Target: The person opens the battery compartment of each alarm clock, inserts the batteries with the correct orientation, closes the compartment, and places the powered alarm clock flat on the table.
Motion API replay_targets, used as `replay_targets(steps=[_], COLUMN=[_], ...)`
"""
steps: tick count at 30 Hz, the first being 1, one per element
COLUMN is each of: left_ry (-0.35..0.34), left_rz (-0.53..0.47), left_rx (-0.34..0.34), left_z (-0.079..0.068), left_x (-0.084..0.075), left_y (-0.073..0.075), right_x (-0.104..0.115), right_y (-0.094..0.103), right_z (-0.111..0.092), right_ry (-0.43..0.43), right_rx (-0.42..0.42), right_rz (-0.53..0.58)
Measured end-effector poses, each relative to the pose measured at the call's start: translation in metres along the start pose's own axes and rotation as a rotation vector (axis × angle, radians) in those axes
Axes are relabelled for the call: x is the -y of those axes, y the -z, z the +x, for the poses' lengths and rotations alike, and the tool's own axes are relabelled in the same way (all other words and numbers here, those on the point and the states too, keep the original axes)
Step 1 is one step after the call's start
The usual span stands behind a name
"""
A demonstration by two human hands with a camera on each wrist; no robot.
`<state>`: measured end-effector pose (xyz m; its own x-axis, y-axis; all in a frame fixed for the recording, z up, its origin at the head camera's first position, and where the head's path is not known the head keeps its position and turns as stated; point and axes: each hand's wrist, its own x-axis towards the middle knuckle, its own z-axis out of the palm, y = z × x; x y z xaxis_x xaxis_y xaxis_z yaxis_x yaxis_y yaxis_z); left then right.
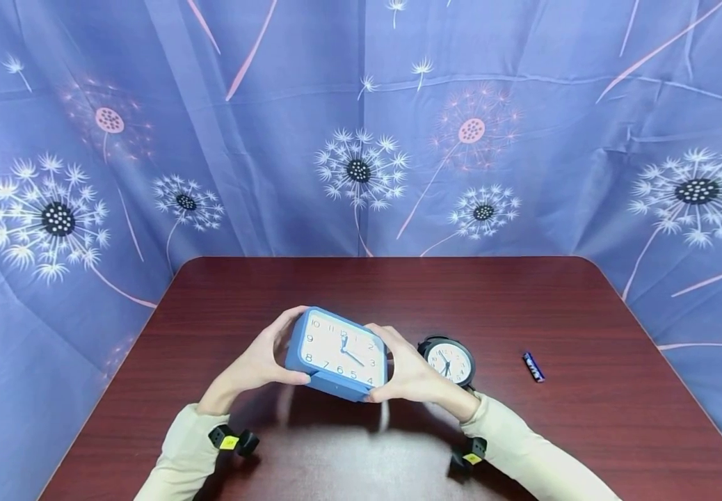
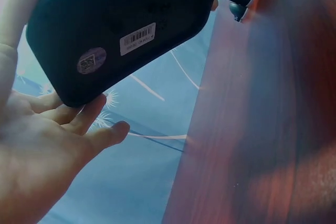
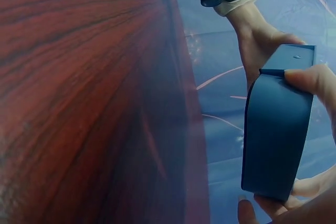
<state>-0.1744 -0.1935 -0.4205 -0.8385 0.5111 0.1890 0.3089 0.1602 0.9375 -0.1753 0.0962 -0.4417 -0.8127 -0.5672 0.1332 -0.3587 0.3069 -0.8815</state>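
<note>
So both hands were clamped on the blue rectangular alarm clock [image 1: 341,353], left hand [image 1: 266,353] round one end and right hand [image 1: 406,367] round the other, fingers up top and thumbs low. It was up off the dark red wooden table [image 1: 236,299], face tilted up and its right end dipping. The left wrist view caught the dark back with a barcode sticker [image 2: 137,39] and a round sticker [image 2: 92,60] on it.

What would've worried me: the casing looked pretty smooth, and the hold was only at the two ends. Ease off on one side and that end would probably swing down, maybe smacking a corner on the wood. Also, the round black alarm clock [image 1: 451,362] stood right by the right wrist, partly hidden from the head view, so a careless low sweep that way could've knocked it. The little blue battery [image 1: 533,367] lay well apart from both hands, but being a cylinder it'd likely roll if anything bumped it
</note>
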Motion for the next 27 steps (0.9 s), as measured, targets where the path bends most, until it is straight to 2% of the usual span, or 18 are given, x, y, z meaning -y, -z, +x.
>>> replay_targets(steps=[4,11,14,18,20,23,27], left_ry=[0.052,0.098,0.089,0.049,0.033,0.019,0.047], left_rz=[0.016,0.013,0.109,0.309,0.371,0.432,0.481], left_rx=[0.004,0.026,0.024,0.013,0.009,0.008,0.024], left_z=[-0.002,-0.005,-0.006,-0.006,-0.006,-0.005,-0.005], left_x=[0.002,0.004,0.006,0.010,0.012,0.015,0.018], left_y=[-0.001,-0.001,-0.001,-0.002,-0.001,-0.001,-0.003], right_x=[0.000,0.003,0.005,0.008,0.009,0.010,0.010], right_y=[0.001,0.002,0.002,0.002,0.002,0.001,-0.001], right_z=[0.000,0.000,0.000,0.000,0.000,0.001,0.001], right_ry=[-0.008,-0.003,0.005,0.009,0.012,0.011,0.012], right_rx=[0.005,-0.019,-0.024,-0.022,-0.022,-0.027,-0.028], right_rz=[-0.004,-0.117,-0.182,-0.249,-0.272,-0.309,-0.366])
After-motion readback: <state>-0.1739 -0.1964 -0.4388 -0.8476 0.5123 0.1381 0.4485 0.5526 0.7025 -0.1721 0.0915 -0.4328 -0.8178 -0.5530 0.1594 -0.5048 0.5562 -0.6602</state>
